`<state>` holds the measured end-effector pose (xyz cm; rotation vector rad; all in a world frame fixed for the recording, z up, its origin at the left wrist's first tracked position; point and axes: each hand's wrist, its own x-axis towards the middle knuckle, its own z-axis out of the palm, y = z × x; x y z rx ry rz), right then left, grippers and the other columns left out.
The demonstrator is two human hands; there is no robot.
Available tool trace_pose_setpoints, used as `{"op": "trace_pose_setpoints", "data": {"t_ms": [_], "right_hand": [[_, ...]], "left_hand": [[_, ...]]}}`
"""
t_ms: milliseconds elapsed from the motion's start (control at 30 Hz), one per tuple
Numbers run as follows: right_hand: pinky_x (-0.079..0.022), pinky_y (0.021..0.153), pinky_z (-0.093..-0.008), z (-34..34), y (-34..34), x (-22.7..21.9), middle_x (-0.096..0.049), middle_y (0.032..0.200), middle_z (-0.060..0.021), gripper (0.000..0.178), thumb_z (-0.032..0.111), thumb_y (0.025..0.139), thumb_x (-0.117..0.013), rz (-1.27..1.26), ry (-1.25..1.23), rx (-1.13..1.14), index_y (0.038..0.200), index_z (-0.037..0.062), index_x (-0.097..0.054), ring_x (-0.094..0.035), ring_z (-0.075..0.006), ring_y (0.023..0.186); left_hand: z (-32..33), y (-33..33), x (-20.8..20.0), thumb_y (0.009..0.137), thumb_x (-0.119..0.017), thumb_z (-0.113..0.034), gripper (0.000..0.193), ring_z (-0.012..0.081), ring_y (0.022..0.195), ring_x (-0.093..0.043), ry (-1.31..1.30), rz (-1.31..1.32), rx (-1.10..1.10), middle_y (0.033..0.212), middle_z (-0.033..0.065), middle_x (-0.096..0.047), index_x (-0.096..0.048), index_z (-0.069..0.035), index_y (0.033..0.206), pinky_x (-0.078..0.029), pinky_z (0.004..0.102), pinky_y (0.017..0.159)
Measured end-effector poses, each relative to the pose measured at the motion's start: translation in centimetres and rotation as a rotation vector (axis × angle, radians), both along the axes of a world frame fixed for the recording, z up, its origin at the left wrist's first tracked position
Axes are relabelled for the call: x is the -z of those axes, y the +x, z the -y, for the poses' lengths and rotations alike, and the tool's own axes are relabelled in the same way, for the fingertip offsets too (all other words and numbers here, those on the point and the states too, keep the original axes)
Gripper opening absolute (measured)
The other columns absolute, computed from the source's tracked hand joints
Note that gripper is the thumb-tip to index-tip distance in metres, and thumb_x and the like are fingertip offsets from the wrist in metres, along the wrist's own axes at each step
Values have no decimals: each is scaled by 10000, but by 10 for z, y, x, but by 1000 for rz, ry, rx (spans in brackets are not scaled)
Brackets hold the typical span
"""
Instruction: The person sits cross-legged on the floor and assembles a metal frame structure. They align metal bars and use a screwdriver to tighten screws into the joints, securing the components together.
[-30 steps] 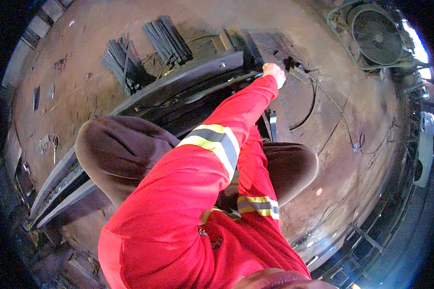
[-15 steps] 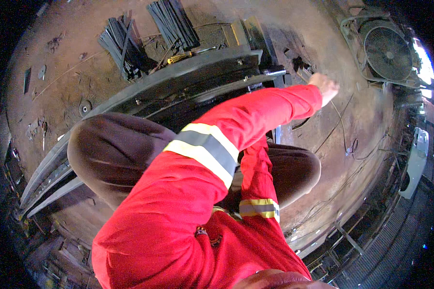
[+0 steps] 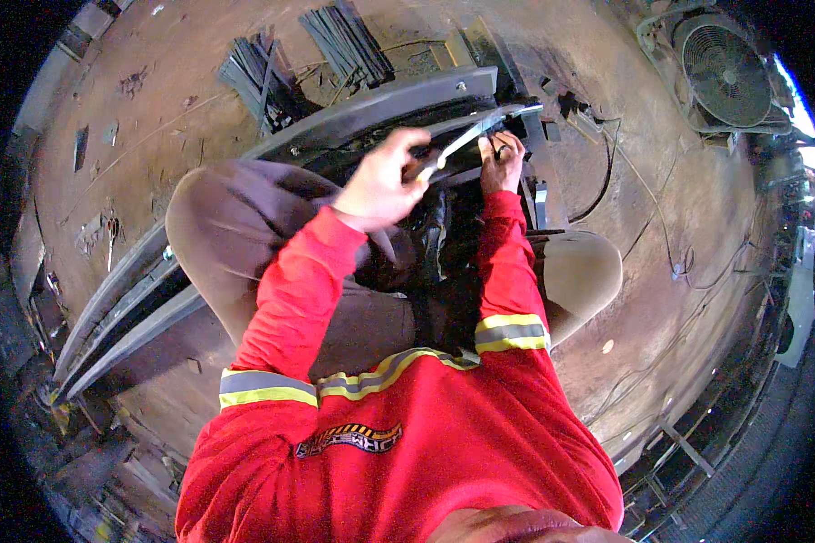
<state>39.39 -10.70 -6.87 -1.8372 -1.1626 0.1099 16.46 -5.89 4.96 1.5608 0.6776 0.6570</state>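
My left hand (image 3: 382,184), blurred by motion, is closed round a screwdriver (image 3: 463,141) with a yellow handle end and a bright shaft. The shaft points up and right, over the curved dark metal beams (image 3: 382,98). Close to the beams' right end is my right hand (image 3: 504,161), its fingers bent and pinched together. Something small and dark shows between those fingertips, but I cannot make out what it is. My crossed legs (image 3: 244,217) lie against the near side of the beams.
Two bundles of dark metal strips (image 3: 347,45) lie beyond the beams. A round fan (image 3: 726,71) stands at the far right. A thin cable (image 3: 647,185) runs across the brown floor on the right. Scissors (image 3: 111,237) lie at the left.
My left hand has come back from its reach to the right and now holds the screwdriver, which lay behind the beam before. My right hand, hidden by my sleeve earlier, now shows.
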Motion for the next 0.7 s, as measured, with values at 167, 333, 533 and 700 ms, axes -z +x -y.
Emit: {"op": "trace_pose_setpoints", "data": {"t_ms": [167, 333, 533, 700], "right_hand": [[-396, 897, -383, 5, 20, 18, -603, 955, -90, 227, 214, 739, -701, 155, -24, -31, 802, 4, -643, -460, -276, 1062], [-381, 924, -367, 5, 17, 12, -611, 972, -93, 257, 240, 752, -692, 104, -65, -30, 834, -3, -664, -454, -262, 1073], [-390, 914, -358, 7, 16, 13, -614, 972, -89, 243, 215, 746, -702, 81, -56, -20, 838, -6, -663, -454, -254, 1077], [-390, 914, -355, 7, 16, 10, -611, 972, -95, 221, 183, 740, -707, 102, -60, -31, 828, -13, -657, -451, -255, 1074]], "left_hand": [[32, 14, 45, 762, -592, -75, 302, 358, 778, -573, 396, -576, -246, 820, 154, -558, -540, -133, 1054, -462, 435, 685], [28, 24, 63, 807, -604, -159, 230, 345, 749, -571, 443, -603, -279, 813, 137, -559, -565, -143, 1033, -463, 430, 634], [25, 22, 66, 813, -607, -168, 232, 339, 765, -579, 369, -555, -270, 816, 128, -567, -568, -143, 1040, -466, 421, 640], [25, 29, 66, 809, -609, -159, 227, 339, 775, -580, 339, -552, -265, 818, 134, -570, -567, -127, 1030, -467, 419, 654]]}}
